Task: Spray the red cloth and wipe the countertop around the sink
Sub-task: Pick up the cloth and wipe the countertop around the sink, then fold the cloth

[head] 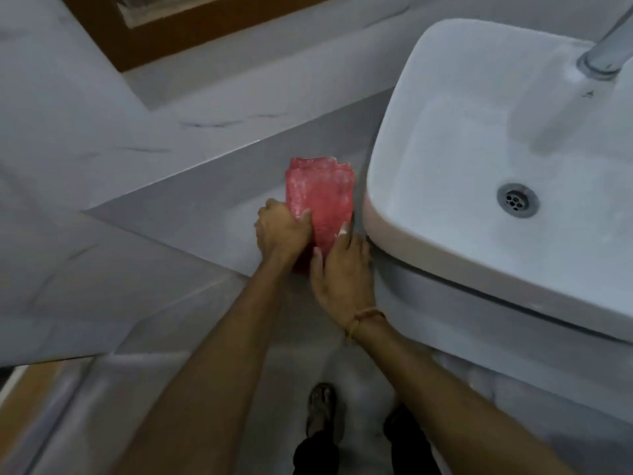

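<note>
On the grey countertop [205, 207], just left of the white sink [428, 132], lies the red cloth [322, 197]. It is folded into a long shape. Its long side runs away from the person, from the front edge of the counter toward the wall, along the side of the sink. The far end looks a bit ragged, and pale specks dot the cloth.

Both hands are on the near end of the cloth. The left hand [282, 231] is curled, with its fingers closed over the left edge of the cloth. The right hand [342, 275] lies flatter, fingers stretched out and pressing on the near right part of the cloth, right beside the sink's wall. A thin band [363, 320] goes round the right wrist.

The sink stands on the counter and blocks the way to the right of the cloth. Inside the bowl is a round metal drain [518, 199]. A metal tap [606, 46] stands at the far corner. The bowl holds nothing else that shows.

Down below, two dark shoes [322, 409] stand on the pale floor.
</note>
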### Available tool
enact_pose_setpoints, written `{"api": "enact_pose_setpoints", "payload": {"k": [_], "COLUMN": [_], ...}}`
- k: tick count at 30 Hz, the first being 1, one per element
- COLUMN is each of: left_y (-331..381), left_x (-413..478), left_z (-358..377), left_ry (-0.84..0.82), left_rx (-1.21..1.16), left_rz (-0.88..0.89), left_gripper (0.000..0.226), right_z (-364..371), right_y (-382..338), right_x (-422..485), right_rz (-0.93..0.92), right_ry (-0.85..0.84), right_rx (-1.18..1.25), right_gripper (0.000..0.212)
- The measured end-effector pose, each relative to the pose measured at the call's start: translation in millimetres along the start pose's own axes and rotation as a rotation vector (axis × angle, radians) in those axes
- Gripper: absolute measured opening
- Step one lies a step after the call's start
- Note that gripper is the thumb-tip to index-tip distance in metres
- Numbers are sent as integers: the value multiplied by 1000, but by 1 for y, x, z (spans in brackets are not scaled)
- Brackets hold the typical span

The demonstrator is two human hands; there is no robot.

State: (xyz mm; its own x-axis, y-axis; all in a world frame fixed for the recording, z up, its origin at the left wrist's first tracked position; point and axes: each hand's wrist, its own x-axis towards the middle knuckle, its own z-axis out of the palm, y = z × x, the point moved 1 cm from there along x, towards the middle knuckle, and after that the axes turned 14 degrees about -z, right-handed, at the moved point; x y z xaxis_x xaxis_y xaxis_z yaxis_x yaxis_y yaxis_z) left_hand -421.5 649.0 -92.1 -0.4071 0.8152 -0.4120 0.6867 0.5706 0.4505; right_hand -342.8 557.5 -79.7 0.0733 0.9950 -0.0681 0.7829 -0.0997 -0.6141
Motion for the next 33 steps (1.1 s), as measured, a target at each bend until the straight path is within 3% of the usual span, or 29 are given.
{"api": "enact_pose_setpoints", "payload": {"k": [3,5,8,11,18,21,23,26,28,31,33], "left_y": [9,11,2,-10,-10,-12,-15,-12,-9,11,37], "left_x": [18,25,22,14,5,-11,-25,-62,-90,-140,-189], "left_z": [-5,-8,-18,-24,-26,-23,-18,-11,-9,0,14], "left_ry": [-130,-318,-561,-634,-782,-908,-964,-955,-1025,-1149,-1249], "left_rx": [23,-99,-214,-194,-331,-250,-228,-238,-210,-93,4], "left_rz": [-57,-77,-94,-144,-274,-331,-341,-270,-176,18,153], "left_gripper": [57,42,25,12,27,28,40,23,13,9,16], "right_z": [6,5,2,-2,-17,-34,-47,-68,-80,-99,-116], "right_y": [-11,-10,-6,-1,13,15,17,27,35,51,66], "right_x": [23,35,34,15,-28,-58,-77,-120,-156,-214,-261], "right_rz": [254,384,402,451,501,480,464,460,505,566,607], "right_ry": [151,157,74,60,-84,-79,-75,-34,15,160,348], "right_rx": [122,290,508,776,1013,1136,1127,1093,1142,1229,1248], "right_gripper": [60,53,39,36,41,31,22,19,34,60,57]}}
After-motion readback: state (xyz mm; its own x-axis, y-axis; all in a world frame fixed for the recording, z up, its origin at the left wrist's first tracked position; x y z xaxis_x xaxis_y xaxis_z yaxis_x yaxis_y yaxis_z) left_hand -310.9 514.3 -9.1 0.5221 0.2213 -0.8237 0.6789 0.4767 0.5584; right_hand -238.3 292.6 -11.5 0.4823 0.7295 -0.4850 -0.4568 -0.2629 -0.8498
